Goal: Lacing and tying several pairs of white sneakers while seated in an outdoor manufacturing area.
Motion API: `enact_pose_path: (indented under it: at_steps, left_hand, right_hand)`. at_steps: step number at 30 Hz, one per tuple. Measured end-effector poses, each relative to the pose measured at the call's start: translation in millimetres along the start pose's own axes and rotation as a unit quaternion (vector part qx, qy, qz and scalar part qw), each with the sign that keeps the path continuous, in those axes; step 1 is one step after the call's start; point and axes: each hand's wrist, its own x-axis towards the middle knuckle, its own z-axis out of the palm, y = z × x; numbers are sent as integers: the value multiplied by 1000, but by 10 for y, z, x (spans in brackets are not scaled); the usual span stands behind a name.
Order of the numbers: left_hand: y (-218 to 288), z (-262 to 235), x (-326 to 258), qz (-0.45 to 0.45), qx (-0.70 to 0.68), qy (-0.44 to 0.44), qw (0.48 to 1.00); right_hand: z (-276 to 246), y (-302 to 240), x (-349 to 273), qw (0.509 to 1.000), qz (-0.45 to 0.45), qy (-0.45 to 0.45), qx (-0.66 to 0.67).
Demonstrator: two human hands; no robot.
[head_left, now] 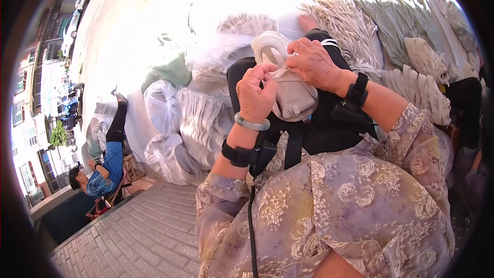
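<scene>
A pale beige sneaker (pixel 298 98) rests on my lap, between my black-trousered thighs. Over its top, white shoelace (pixel 280 73) is drawn up between my two hands. My left hand (pixel 254 92), on the shoe's left side, is closed, with its thumb and fingers pinching the lace. From the right, my right hand (pixel 315 66) bends over the shoe, fingertips closed on the lace too. The fingertips are close together, and they partly hide the lacing. A jade-coloured bangle (pixel 251 123) circles my left wrist.
Clear bags of pale shoelaces (pixel 198 118) lie to the left. Loose lace strands (pixel 350 31) and lace bundles (pixel 417 90) are heaped to the right. A person in a blue top (pixel 105 172) sits at the far left, beyond the brick paving (pixel 139 231).
</scene>
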Motion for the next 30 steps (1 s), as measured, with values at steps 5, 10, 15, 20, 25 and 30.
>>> enact_pose_path:
  at_steps: [5, 10, 15, 20, 25, 30]
  left_hand:
    - [86, -45, 103, -59, -181, -12, 982]
    - [92, -84, 48, -132, -328, 13, 935]
    - [-122, -178, 47, -151, -359, 44, 920]
    - [-118, -192, 71, -153, -405, 44, 900]
    - [-51, -120, 100, -123, -401, 14, 908]
    - [-159, -175, 78, -126, -375, 15, 919]
  right_hand:
    - [-142, -40, -40, 990, -118, 36, -64]
    - [-97, -24, -91, 979, -166, 22, -121]
    - [-88, -52, -66, 982, -134, 0, -135]
    - [-122, -74, 78, 977, -171, 40, -118]
    - [-209, -59, -69, 976, -178, 35, -123]
    - [-208, -93, -413, 994, -90, -16, -60]
